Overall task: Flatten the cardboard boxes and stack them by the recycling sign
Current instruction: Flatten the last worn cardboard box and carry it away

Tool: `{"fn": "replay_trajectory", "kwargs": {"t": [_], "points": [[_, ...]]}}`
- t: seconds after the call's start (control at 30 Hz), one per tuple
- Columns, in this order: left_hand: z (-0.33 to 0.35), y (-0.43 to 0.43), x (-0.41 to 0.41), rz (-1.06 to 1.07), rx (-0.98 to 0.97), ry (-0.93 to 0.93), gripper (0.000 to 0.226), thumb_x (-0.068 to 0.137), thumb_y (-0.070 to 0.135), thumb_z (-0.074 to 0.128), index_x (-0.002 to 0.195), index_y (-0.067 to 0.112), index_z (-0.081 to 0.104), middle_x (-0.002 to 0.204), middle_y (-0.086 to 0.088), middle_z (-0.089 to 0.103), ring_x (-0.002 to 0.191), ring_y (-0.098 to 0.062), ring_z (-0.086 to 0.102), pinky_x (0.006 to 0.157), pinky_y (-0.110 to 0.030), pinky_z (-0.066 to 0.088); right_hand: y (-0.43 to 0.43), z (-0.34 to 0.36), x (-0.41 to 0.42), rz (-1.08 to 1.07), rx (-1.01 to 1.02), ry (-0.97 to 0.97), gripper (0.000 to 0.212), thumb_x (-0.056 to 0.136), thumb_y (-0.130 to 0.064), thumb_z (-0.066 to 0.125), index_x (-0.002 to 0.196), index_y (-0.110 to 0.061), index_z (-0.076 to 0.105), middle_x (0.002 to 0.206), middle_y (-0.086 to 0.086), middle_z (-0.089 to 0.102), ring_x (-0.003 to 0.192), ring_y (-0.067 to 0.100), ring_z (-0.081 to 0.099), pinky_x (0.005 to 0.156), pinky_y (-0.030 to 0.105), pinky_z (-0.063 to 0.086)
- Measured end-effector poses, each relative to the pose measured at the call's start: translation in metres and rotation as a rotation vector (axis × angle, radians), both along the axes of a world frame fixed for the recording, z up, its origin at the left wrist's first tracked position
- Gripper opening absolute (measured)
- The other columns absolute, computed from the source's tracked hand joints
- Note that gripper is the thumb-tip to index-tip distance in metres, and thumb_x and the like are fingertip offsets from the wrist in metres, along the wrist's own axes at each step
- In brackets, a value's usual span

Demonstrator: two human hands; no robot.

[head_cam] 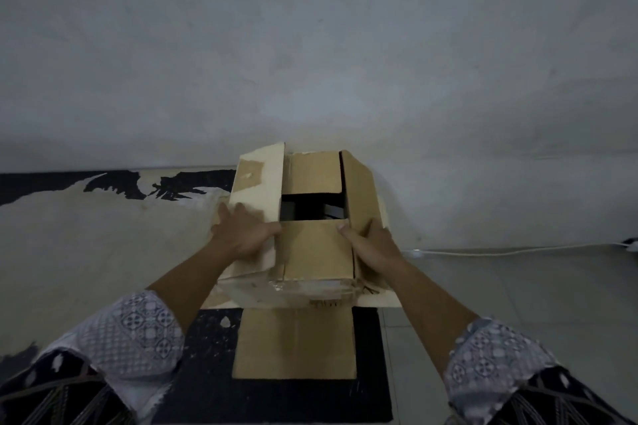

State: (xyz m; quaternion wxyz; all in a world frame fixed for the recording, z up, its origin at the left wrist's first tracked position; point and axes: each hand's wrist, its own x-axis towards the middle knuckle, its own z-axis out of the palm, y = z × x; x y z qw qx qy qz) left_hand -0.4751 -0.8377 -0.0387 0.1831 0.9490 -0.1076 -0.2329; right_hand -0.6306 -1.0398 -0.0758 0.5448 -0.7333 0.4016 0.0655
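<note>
My left hand [245, 235] lies flat on the left flap [259, 183] of the cardboard box [316, 252]. The fingers are spread out and the thumb is at the flap's edge. My right hand [374, 248] lies flat on the right flap [360, 190], with its thumb on the near flap. Both hands press down and grab nothing. The box sits between my hands, close to the gray wall [310, 45]. Its top is partly open, with a dark hole in the middle. A flat piece of cardboard [297, 345] sticks out below the box toward me, over a dark mat [207, 373]. A white cord [500, 252] runs along the wall on the right.
</note>
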Motion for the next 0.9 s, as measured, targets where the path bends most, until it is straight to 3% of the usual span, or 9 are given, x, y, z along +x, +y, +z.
{"fn": "replay_trajectory", "kwargs": {"t": [0.1,0.23,0.33,0.5,0.57,0.63,0.7,0.83,0.9], "points": [[0.035,0.027,0.0,0.047,-0.405,0.293,0.036,0.086,0.042,0.057,0.114,0.019,0.054,0.112,-0.007,0.056,0.103,-0.027,0.054,0.088,-0.042,0.045,0.007,-0.007,0.005,0.048,0.076,0.014,0.123,0.058,-0.085,0.059,0.154,-0.023,0.015,0.154,0.005,0.033,0.136,0.029,0.039,0.11,0.046,0.038],[0.072,0.075,0.013,0.182,-0.607,0.392,0.023,0.098,0.021,0.042,0.114,0.011,0.055,0.11,-0.015,0.058,0.096,-0.032,0.057,0.077,-0.041,0.049,0.011,-0.022,0.009,0.03,0.137,-0.022,0.089,0.082,-0.071,0.051,0.153,-0.027,0.019,0.149,0.003,0.042,0.13,0.029,0.046,0.104,0.043,0.042],[0.056,0.102,0.034,0.297,-0.335,0.053,0.027,0.096,0.026,0.054,0.113,0.005,0.055,0.112,-0.019,0.063,0.093,-0.034,0.062,0.08,-0.044,0.052,0.02,-0.027,0.015,-0.015,0.18,-0.061,0.076,0.09,-0.066,0.046,0.151,-0.027,0.023,0.146,0.003,0.044,0.128,0.03,0.047,0.1,0.04,0.041],[0.016,0.102,0.03,0.191,0.469,-0.381,0.084,0.082,0.049,0.065,0.145,0.011,0.025,0.144,-0.018,0.036,0.123,-0.037,0.044,0.099,-0.046,0.041,0.024,-0.03,0.018,-0.019,0.132,-0.062,0.073,0.092,-0.065,0.042,0.151,-0.026,0.024,0.144,0.006,0.046,0.127,0.033,0.047,0.102,0.044,0.041],[-0.008,0.089,0.022,0.049,0.449,-0.397,0.075,0.085,0.039,0.064,0.144,0.015,0.026,0.147,-0.016,0.029,0.127,-0.036,0.042,0.1,-0.044,0.041,0.025,-0.03,0.018,0.0,0.057,-0.037,0.072,0.093,-0.064,0.04,0.151,-0.024,0.025,0.142,0.008,0.048,0.125,0.033,0.049,0.1,0.044,0.043],[-0.033,0.079,0.012,-0.096,0.214,-0.39,0.043,0.093,0.024,0.053,0.134,0.015,0.043,0.134,-0.013,0.047,0.117,-0.032,0.054,0.096,-0.042,0.048,0.025,-0.03,0.017,0.016,-0.105,-0.018,0.068,0.095,-0.061,0.037,0.148,-0.02,0.029,0.138,0.01,0.051,0.12,0.033,0.052,0.095,0.041,0.045],[-0.045,0.075,-0.002,-0.046,-0.025,-0.379,0.037,0.099,0.019,0.044,0.136,0.017,0.049,0.122,-0.009,0.063,0.106,-0.028,0.063,0.093,-0.042,0.052,0.025,-0.032,0.013,0.016,-0.318,-0.021,0.064,0.096,-0.059,0.036,0.144,-0.016,0.033,0.135,0.013,0.051,0.118,0.034,0.052,0.095,0.043,0.045],[-0.046,0.077,-0.019,0.001,-0.233,-0.435,0.051,0.103,0.044,0.03,0.147,0.02,0.031,0.136,-0.006,0.054,0.115,-0.03,0.059,0.093,-0.045,0.048,0.033,-0.028,0.012,0.104,-0.634,-0.181,0.054,0.097,-0.044,0.045,0.143,-0.02,0.031,0.141,0.01,0.04,0.12,0.035,0.045,0.09,0.047,0.047],[-0.046,0.078,-0.017,-0.173,-0.081,-0.487,0.065,0.095,0.059,0.022,0.148,0.023,0.029,0.153,-0.007,0.033,0.134,-0.032,0.041,0.102,-0.049,0.042,0.037,-0.022,0.02,0.254,-0.838,-0.204,0.052,0.095,-0.041,0.05,0.141,-0.02,0.037,0.148,0.011,0.033,0.125,0.036,0.041,0.089,0.047,0.048]]}}
